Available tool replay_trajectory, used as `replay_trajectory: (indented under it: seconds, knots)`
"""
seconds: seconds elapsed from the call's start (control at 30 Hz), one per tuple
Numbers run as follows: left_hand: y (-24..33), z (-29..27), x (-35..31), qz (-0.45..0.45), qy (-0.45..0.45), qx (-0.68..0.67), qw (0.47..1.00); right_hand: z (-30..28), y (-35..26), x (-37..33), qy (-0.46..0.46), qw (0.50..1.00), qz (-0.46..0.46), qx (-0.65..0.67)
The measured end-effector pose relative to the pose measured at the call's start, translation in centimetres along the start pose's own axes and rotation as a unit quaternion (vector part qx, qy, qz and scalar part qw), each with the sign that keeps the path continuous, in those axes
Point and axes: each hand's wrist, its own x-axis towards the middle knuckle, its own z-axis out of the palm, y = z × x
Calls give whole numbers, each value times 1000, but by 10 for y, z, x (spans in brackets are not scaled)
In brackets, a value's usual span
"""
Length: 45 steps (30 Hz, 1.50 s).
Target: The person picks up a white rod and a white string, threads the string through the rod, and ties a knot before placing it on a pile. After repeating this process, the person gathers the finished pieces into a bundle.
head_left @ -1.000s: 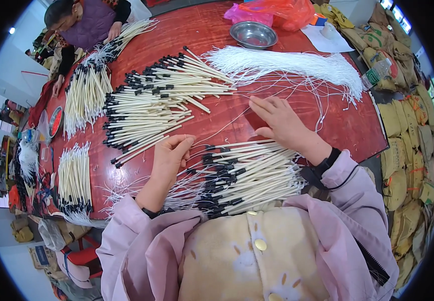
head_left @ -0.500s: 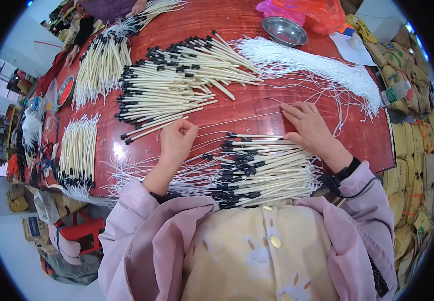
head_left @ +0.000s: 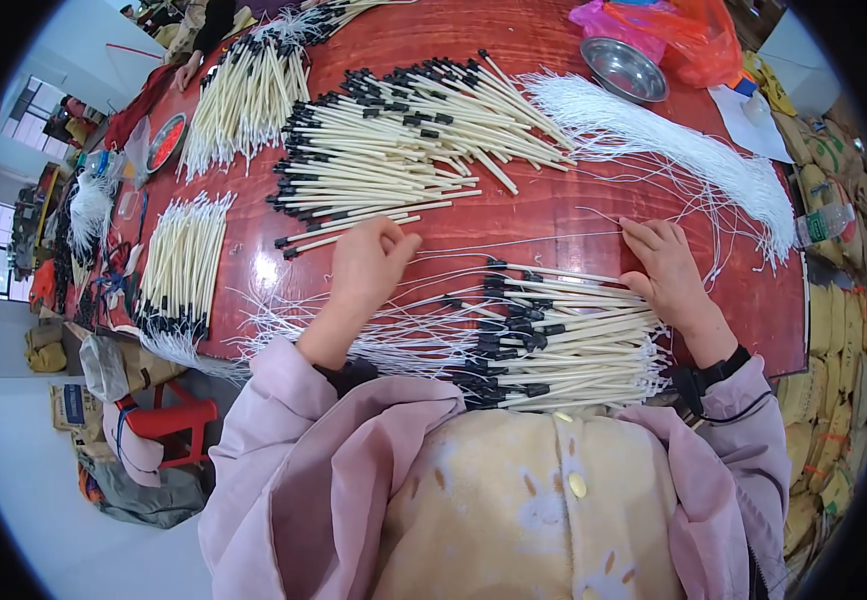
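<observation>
A thin white string point(head_left: 513, 243) stretches across the red table between my two hands. My left hand point(head_left: 373, 262) is closed in a pinch on its left part. At its other end, the fingertips of my right hand point(head_left: 668, 270) rest against the string, fingers extended and thumb apart. Below the hands lies a bundle of cream-coloured sticks with black end pieces point(head_left: 583, 335), long white strings point(head_left: 373, 335) trailing from it to the left. A larger pile of cream sticks with black tips point(head_left: 383, 150) lies just beyond my left hand.
A thick hank of white strings point(head_left: 673, 140) lies at the far right, near a metal bowl point(head_left: 625, 70) and pink and orange plastic bags point(head_left: 693, 45). More stick bundles point(head_left: 185, 265) lie on the left. A red stool point(head_left: 178, 425) stands beside the table point(head_left: 253, 340). Another person's hand point(head_left: 187, 72) shows far left.
The whole view has shifted, so the table's contents sit further right in the picture. My hands keep nearly the same places, with the string still stretched between them.
</observation>
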Motion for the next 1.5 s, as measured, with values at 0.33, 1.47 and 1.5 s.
replay_trajectory:
  seconds: [0.33, 1.47, 1.5]
  knots:
    - [-40, -13, 21, 196, 23, 144, 970, -1, -4, 3, 19, 999, -7, 38]
    - [-38, -35, -18, 239, -42, 114, 963, -1, -13, 7, 3, 999, 35, 37]
    - [-39, -35, -17, 241, -44, 114, 963, -1, -13, 7, 2, 999, 36, 39]
